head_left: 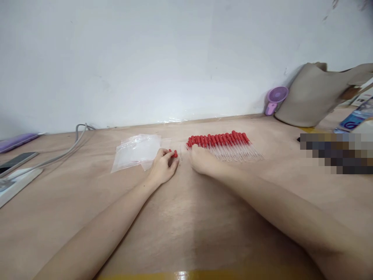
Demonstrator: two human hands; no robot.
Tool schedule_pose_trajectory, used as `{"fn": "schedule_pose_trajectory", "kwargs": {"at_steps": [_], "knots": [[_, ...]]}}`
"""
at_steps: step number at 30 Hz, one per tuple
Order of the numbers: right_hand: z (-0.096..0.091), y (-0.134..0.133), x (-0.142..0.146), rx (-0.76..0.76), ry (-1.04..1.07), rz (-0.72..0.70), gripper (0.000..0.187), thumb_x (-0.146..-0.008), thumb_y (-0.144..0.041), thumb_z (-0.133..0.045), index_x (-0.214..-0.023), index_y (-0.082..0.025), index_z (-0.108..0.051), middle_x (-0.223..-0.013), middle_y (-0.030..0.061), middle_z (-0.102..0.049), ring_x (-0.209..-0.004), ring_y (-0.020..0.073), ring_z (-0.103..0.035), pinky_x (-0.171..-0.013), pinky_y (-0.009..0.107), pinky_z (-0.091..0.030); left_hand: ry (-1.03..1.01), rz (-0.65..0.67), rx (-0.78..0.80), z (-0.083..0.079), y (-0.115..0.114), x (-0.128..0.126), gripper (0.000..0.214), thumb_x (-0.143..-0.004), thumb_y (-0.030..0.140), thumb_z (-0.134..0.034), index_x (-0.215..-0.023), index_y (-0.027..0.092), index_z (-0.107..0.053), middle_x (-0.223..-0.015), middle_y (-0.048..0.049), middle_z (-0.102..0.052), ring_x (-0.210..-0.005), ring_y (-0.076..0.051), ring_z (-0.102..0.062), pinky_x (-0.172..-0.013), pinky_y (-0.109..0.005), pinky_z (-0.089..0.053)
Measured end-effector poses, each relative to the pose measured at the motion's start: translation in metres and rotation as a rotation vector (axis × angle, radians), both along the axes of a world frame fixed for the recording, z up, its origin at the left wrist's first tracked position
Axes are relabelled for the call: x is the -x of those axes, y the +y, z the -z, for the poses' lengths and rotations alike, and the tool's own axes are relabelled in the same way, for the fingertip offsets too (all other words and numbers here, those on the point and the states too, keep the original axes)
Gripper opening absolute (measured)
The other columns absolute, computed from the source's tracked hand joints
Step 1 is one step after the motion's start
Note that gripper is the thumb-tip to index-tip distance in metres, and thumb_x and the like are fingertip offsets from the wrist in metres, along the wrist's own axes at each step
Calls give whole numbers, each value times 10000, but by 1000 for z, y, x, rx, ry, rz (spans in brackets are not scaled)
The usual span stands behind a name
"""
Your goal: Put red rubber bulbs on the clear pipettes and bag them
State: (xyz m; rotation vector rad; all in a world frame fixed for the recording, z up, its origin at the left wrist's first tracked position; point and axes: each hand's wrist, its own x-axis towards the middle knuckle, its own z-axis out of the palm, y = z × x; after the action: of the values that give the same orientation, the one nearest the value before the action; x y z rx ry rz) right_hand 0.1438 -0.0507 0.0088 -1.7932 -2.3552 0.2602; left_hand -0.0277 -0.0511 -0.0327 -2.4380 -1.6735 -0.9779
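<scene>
A row of slim clear droppers with red bulbs lies side by side on the table, bulbs toward the wall. My left hand is left of the row, its fingers curled round a couple of red-bulbed droppers; their clear tubes point right and are hard to make out. At the row's left end is my right hand, fingers closed and touching or very near the end droppers. What its fingertips hold is hidden. Behind and left of my left hand lies a loose pile of clear plastic bags.
A grey cable, a phone and a purple case lie at the left. By the wall at the right stand a purple hand fan and a grey-beige bag. A blue-labelled package is at the far right.
</scene>
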Motion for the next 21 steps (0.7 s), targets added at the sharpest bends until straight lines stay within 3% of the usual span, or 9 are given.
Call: {"fn": "schedule_pose_trajectory", "kwargs": {"at_steps": [3,6,9,12,14,17,21], "knots": [[9,-21,-35,-18,119,-117,260,-877,-228,-365,-1064,-111,-502,-836,139,-645,-702,201,-601,-633,296,-434,-71,-17,4,0,1,-1,232,-766,299,-563,-928,145,-624,-951,-88,-517,-849,-197,-571,-796,-363,-512],[21,-35,-60,-150,265,-189,303,-885,-201,-318,-1153,-116,-429,-828,111,-631,-719,201,-584,-649,307,-436,-218,23,-25,1,4,-1,181,-766,307,-577,-839,151,-633,-906,-63,-541,-750,-149,-590,-737,-321,-547],[35,-37,-70,-367,418,-246,310,-893,-187,-283,-1166,-138,-421,-981,116,-610,-883,197,-569,-771,321,-431,-430,74,-122,1,0,-2,164,-746,307,-615,-781,147,-631,-899,-49,-569,-744,-123,-605,-727,-286,-562],[46,-31,-72,-456,488,-283,248,-898,-206,-283,-1041,-162,-481,-985,100,-599,-915,188,-549,-803,319,-418,-553,171,-128,3,-14,-6,157,-725,291,-642,-759,141,-608,-950,-58,-589,-796,-131,-621,-746,-286,-561],[49,-28,-72,-431,512,-243,216,-892,-223,-294,-980,-164,-483,-899,89,-598,-828,188,-547,-744,322,-423,-558,262,-27,5,-27,-11,184,-736,269,-631,-872,151,-595,-1024,-74,-597,-857,-151,-630,-783,-308,-551],[50,-27,-73,-379,521,-206,180,-881,-237,-317,-955,-168,-465,-809,73,-586,-739,191,-527,-677,324,-408,-482,328,170,5,-41,-17,401,-781,242,-570,-1172,179,-503,-1197,-110,-553,-963,-186,-620,-853,-353,-522],[45,-33,-74,-425,466,-295,183,-890,-243,-344,-971,-180,-496,-794,50,-606,-714,171,-533,-715,324,-366,-303,312,244,4,-40,-19,294,-809,263,-524,-1064,161,-629,-1265,-121,-521,-1159,-245,-502,-961,-390,-443]]}}
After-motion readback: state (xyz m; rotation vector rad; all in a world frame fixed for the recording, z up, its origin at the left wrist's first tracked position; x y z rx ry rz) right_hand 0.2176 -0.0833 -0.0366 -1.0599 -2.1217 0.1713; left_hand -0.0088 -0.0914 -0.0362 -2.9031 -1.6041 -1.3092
